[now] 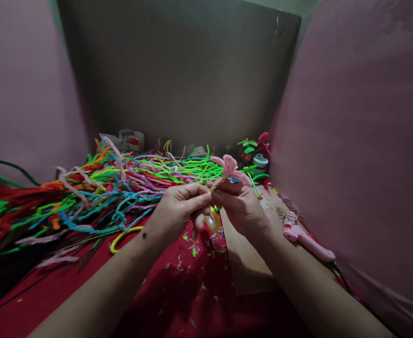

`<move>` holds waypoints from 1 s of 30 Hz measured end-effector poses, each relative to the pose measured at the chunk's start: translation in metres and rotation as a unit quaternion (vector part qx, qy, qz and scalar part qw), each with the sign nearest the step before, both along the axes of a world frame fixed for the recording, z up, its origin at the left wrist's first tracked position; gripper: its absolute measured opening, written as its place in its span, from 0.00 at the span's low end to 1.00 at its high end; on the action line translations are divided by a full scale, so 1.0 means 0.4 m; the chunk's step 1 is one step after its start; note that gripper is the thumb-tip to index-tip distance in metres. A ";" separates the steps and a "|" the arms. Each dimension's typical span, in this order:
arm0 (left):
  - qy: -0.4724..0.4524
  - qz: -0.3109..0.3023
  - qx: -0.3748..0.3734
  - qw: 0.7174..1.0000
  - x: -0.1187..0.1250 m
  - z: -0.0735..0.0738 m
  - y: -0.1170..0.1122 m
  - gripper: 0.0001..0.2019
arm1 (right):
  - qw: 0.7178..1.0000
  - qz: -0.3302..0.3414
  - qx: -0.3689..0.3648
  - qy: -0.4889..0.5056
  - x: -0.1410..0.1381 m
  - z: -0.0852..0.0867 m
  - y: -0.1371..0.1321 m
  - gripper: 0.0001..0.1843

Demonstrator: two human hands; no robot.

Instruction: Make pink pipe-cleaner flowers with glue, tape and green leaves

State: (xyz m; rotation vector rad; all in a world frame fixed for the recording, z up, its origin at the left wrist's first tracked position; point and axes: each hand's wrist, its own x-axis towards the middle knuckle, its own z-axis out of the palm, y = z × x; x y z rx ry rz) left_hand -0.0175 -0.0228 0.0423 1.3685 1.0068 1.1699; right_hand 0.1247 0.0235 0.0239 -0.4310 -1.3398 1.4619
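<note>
My left hand [181, 209] and my right hand [240, 204] meet above the red cloth [178, 291], fingers pinched together. Between them they hold a pink pipe-cleaner flower [229, 167] by its stem, the petals sticking up above my right fingers. A roll of yellowish tape [212, 220] hangs under my left fingers, partly hidden. Behind the hands lies a big heap of coloured pipe cleaners [97, 192].
A pink glue gun [307, 239] lies at the right on a brown cardboard sheet [243, 258]. Finished flowers and a small green jar [259, 162] stand at the back right. A yellow loop [124, 234] and small scraps lie on the cloth. Pink walls close both sides.
</note>
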 end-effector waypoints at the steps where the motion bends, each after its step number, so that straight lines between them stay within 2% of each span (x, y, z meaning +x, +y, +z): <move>1: -0.015 -0.028 -0.013 0.999 -0.005 -0.001 0.004 0.11 | 1.000 0.009 -0.003 0.006 0.000 0.002 -0.003 0.06; 5: -0.044 -0.096 -0.037 0.994 -0.011 -0.002 0.013 0.11 | 1.000 0.016 -0.019 0.018 -0.001 0.003 -0.010 0.08; 7: 0.001 -0.070 -0.003 0.998 -0.003 -0.003 0.011 0.12 | 1.000 0.004 -0.022 0.020 -0.004 0.001 -0.011 0.05; 9: 0.106 0.007 0.075 0.992 0.009 -0.011 0.008 0.11 | 0.999 -0.003 -0.028 0.036 -0.006 -0.001 -0.011 0.04; 11: 0.221 0.108 0.177 0.953 0.019 -0.025 0.006 0.07 | 0.998 -0.004 -0.037 0.058 -0.007 -0.005 -0.009 0.05; 14: 0.347 0.205 0.331 0.853 0.021 -0.055 0.011 0.05 | 0.998 -0.015 -0.040 0.047 -0.007 -0.012 -0.008 0.04; 17: 0.424 0.209 0.439 0.764 0.012 -0.075 0.020 0.08 | 0.998 -0.054 -0.013 0.019 -0.007 -0.019 -0.010 0.04; 18: 0.432 0.202 0.458 0.750 0.009 -0.077 0.022 0.09 | 0.998 -0.065 -0.003 0.015 -0.007 -0.021 -0.011 0.04; 19: 0.429 0.198 0.467 0.748 0.006 -0.076 0.023 0.10 | 0.997 -0.071 0.005 0.014 -0.008 -0.022 -0.011 0.03; 20: 0.414 0.199 0.464 0.757 0.005 -0.074 0.023 0.10 | 0.997 -0.069 0.009 0.011 -0.008 -0.023 -0.011 0.03; 21: 0.390 0.202 0.448 0.779 0.005 -0.069 0.021 0.10 | 0.998 -0.063 0.010 0.008 -0.008 -0.025 -0.010 0.04; 23: 0.322 0.195 0.375 0.847 0.007 -0.056 0.015 0.09 | 0.999 -0.047 0.008 -0.001 -0.006 -0.027 -0.008 0.05; 25: 0.245 0.162 0.259 0.920 0.010 -0.039 0.007 0.08 | 0.999 -0.048 0.009 -0.014 -0.004 -0.028 -0.004 0.05; 26: 0.208 0.137 0.198 0.948 0.011 -0.030 0.004 0.08 | 0.998 -0.055 0.015 -0.022 -0.002 -0.028 -0.003 0.05; 28: 0.143 0.087 0.094 0.981 0.009 -0.013 -0.002 0.09 | 0.996 -0.075 0.037 -0.037 0.001 -0.026 -0.002 0.04; 30: 0.094 0.049 0.031 0.994 0.005 0.000 -0.004 0.09 | 0.993 -0.090 0.055 -0.048 0.002 -0.023 -0.005 0.03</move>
